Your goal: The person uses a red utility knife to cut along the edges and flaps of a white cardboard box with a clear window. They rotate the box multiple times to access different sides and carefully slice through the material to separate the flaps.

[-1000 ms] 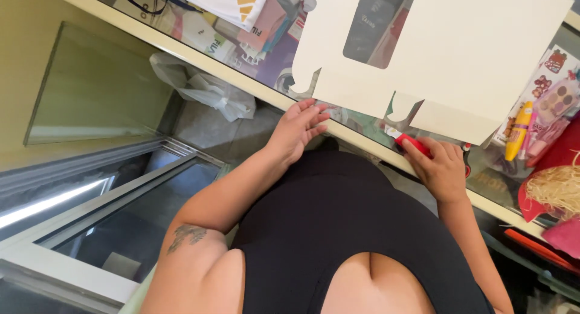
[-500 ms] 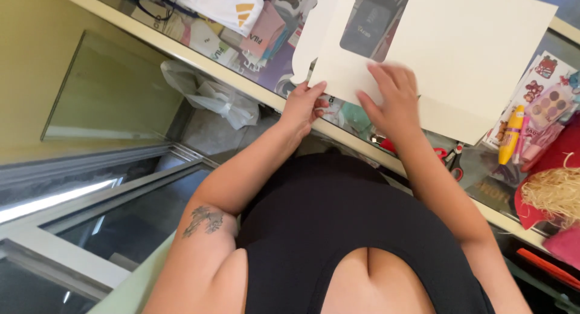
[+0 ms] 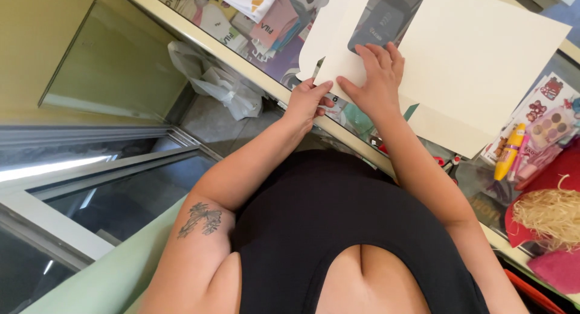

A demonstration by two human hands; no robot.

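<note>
A large cream card sheet [image 3: 483, 66] with a dark window cut-out [image 3: 386, 15] lies on the glass counter [image 3: 241, 57], one layer folded over another. My right hand [image 3: 376, 78] rests flat on the fold just below the window, fingers spread. My left hand [image 3: 307, 102] grips the card's near left corner at the counter's edge. A red-handled tool [image 3: 442, 163] lies on the counter, partly hidden by the card's near edge and my right forearm.
A crumpled plastic bag [image 3: 211, 78] lies on the floor below the counter. Colourful packets [image 3: 266, 24] show under the glass. A yellow tube [image 3: 509, 160], small cosmetics and straw-coloured raffia [image 3: 553, 214] sit at the right. A glass pane [image 3: 115, 66] leans at the left.
My right hand has let go of the red tool and moved up onto the card, pressing it flat. The card has been folded over. My left hand stayed at the card's corner.
</note>
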